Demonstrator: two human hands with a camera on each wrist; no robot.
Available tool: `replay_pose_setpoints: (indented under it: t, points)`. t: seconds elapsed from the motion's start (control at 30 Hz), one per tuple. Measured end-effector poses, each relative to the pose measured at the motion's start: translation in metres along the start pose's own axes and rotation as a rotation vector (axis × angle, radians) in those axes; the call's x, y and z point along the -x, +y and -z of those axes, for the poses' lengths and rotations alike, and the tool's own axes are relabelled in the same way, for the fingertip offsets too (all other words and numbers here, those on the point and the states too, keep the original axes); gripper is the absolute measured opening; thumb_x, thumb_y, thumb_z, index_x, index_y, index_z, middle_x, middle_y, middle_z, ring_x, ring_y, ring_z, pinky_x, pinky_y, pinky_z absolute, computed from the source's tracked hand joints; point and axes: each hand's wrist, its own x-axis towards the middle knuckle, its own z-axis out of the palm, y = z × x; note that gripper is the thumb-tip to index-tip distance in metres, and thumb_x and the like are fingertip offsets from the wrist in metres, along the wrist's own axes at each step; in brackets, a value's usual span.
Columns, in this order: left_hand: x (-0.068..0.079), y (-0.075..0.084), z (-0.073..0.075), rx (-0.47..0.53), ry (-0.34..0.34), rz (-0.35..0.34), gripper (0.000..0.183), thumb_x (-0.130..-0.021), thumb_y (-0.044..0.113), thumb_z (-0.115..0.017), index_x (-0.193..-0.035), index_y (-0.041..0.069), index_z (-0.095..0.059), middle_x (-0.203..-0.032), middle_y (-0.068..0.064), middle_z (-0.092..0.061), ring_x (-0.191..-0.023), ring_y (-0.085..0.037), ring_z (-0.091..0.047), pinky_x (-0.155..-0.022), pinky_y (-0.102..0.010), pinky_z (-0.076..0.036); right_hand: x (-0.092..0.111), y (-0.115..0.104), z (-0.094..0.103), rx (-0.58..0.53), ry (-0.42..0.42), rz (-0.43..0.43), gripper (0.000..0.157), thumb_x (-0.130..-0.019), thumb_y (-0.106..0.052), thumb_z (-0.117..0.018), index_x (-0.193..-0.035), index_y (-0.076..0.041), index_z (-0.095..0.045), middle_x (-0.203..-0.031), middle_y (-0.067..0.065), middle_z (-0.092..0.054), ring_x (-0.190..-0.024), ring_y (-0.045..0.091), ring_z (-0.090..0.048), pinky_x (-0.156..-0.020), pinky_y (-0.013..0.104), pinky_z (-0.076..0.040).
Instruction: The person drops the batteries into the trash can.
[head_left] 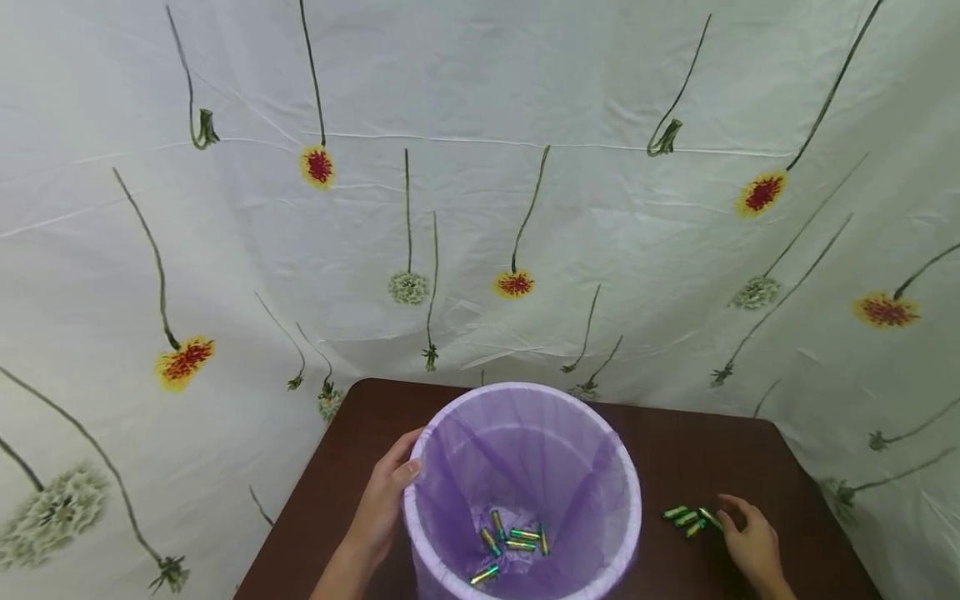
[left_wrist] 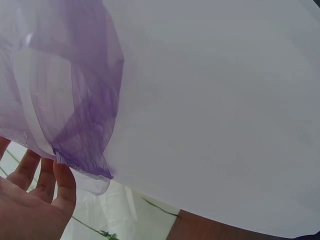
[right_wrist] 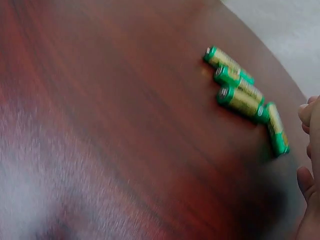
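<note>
A white bin (head_left: 634, 492) lined with a thin purple bag (head_left: 525, 467) stands on the table, its mouth facing up. My left hand (head_left: 386, 492) grips its left rim, thumb over the edge; in the left wrist view the fingers (left_wrist: 64, 182) curl against the bag's folded edge. Several green-and-gold batteries (head_left: 521, 546) lie scattered at the bottom of the bin. To the right of the bin, more batteries (right_wrist: 242, 102) lie in a loose cluster on the table. Beside them is my right hand (head_left: 752, 546), thumb and fingers apart, nearest the rightmost battery (right_wrist: 277, 129), holding nothing visible.
The dark brown table (head_left: 667, 442) has rounded back corners. Behind and around it hangs a pale cloth (head_left: 465, 208) printed with flowers. The bin takes up the middle of the table, between both hands.
</note>
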Motion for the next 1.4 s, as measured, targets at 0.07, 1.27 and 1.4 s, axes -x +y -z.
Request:
replay_pose_setpoints:
  t: [0.07, 1.27, 1.4]
  points:
    - [0.0, 0.0, 0.0, -0.001, -0.002, 0.003, 0.043, -0.101, 0.01, -0.045, -0.142, -0.002, -0.051, -0.125, -0.024, -0.061, -0.096, -0.024, -0.068, -0.078, -0.039, -0.059, 0.003, 0.008, -0.003, 0.011, 0.007, -0.016, 0.037, -0.101, -0.01, -0.06, -0.134, 0.007, -0.057, -0.126, 0.031, -0.057, -0.118, 0.052, -0.051, -0.094, 0.067, -0.04]
    - [0.0, -0.001, 0.001, 0.002, -0.006, -0.007, 0.044, -0.1, 0.011, -0.046, -0.14, -0.003, -0.052, -0.12, -0.024, -0.062, -0.092, -0.023, -0.068, -0.075, -0.039, -0.059, 0.003, 0.023, 0.001, 0.084, 0.032, 0.019, 0.031, -0.101, -0.016, -0.065, -0.121, 0.007, -0.063, -0.1, 0.022, -0.066, -0.087, 0.038, -0.065, -0.072, 0.055, -0.05]
    - [0.0, -0.001, 0.0, -0.004, 0.006, -0.003, 0.043, -0.1, 0.01, -0.046, -0.14, -0.004, -0.052, -0.12, -0.023, -0.062, -0.092, -0.022, -0.068, -0.076, -0.038, -0.059, 0.0, 0.019, 0.008, 0.107, 0.01, 0.064, 0.026, -0.099, -0.013, -0.066, -0.116, 0.008, -0.065, -0.09, 0.013, -0.067, -0.077, 0.029, -0.063, -0.065, 0.046, -0.049]
